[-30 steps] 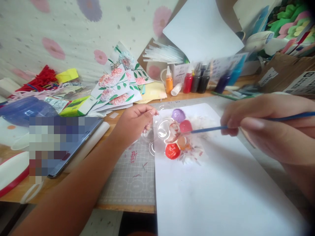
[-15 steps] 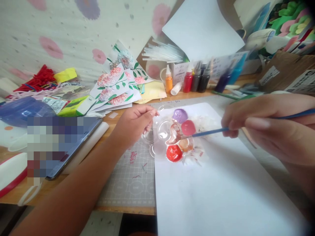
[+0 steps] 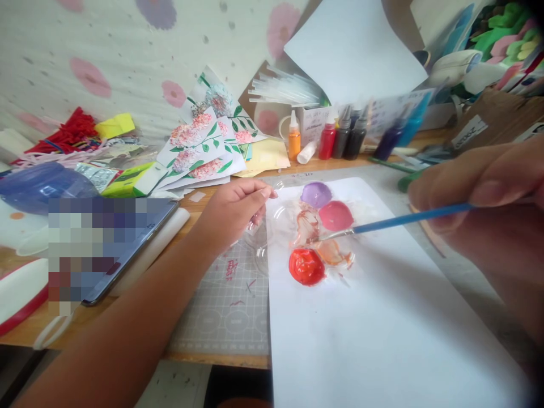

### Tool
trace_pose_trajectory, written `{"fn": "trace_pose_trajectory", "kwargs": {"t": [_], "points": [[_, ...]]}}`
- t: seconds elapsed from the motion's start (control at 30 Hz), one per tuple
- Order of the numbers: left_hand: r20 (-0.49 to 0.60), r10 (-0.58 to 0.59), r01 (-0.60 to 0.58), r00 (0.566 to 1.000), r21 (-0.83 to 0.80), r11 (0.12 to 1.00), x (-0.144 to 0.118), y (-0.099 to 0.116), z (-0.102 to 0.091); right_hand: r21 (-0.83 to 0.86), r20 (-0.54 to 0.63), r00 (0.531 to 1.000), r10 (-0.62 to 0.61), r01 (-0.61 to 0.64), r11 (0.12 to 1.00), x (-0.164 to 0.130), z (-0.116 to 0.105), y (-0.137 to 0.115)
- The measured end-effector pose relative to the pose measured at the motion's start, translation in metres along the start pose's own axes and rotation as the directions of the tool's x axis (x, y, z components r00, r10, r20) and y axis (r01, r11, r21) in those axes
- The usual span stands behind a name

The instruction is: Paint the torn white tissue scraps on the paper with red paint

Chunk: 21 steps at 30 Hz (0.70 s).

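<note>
- At the far left, a tablet lay on the desk, with painted flower cards further behind it.
- The left hand pinched the left rim of the clear paint palette, which sat on the far end of the white paper sheet.
- The step appeared to be loading paint: the brush tip rested between the pink and orange wells.
- The right hand pinched the brush handle between its fingers.
- The next move probably called for a light lift over the wet wells.
- Paint bottles stood far behind, out of the way.

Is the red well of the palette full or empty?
Full: the red well brims with glossy red paint. The well beside it, under the brush tip, holds only orange smears.
</note>
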<state>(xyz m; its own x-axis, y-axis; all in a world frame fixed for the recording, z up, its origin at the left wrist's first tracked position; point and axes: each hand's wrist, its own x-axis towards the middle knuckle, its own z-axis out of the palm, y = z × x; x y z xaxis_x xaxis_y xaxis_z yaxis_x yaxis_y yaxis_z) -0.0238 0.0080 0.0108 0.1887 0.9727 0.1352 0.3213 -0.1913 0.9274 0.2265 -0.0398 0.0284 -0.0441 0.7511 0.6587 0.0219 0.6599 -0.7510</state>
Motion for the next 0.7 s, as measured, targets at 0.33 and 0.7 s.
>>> {"fn": "trace_pose_trajectory", "kwargs": {"t": [0.33,0.7], "points": [[-0.004,-0.017,0.017,1.000,-0.001,1.000,0.001,-0.006,-0.005,0.161,0.199,0.974,0.107,-0.140,0.977,0.006,-0.002,0.015],[-0.076,-0.018,0.020,0.997,0.020,1.000,0.005,-0.005,-0.012,0.210,0.076,0.985,0.158,-0.171,0.963,0.014,-0.008,0.026]]}}
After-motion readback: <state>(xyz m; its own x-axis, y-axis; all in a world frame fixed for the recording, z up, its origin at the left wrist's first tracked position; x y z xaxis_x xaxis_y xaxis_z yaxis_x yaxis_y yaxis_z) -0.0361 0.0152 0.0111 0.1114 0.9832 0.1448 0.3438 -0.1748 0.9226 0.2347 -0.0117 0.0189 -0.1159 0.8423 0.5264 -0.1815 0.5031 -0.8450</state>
